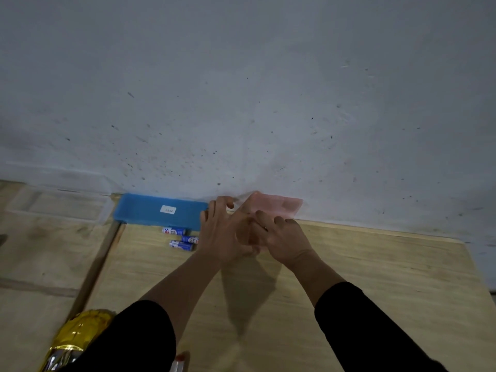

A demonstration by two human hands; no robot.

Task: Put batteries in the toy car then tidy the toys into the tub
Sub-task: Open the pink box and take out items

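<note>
My left hand (224, 232) and my right hand (281, 237) meet at the far edge of the wooden board (349, 277), close to the wall. Both are wrapped around a pink see-through plastic box (279, 204), which is tilted, with its far corner sticking out past my fingers. What lies between my palms is hidden. Three blue-and-white batteries (181, 238) lie loose on the board just left of my left hand. Behind them, a blue plastic tub (139, 210) with a white label rests against the wall. No toy car is visible.
A clear plastic container (57, 204) stands against the wall at the far left. A wooden strip (99, 264) runs along the board's left edge. A crumpled gold foil item (77, 336) lies near my left elbow. A small red-tipped object (181, 358) shows at the bottom edge.
</note>
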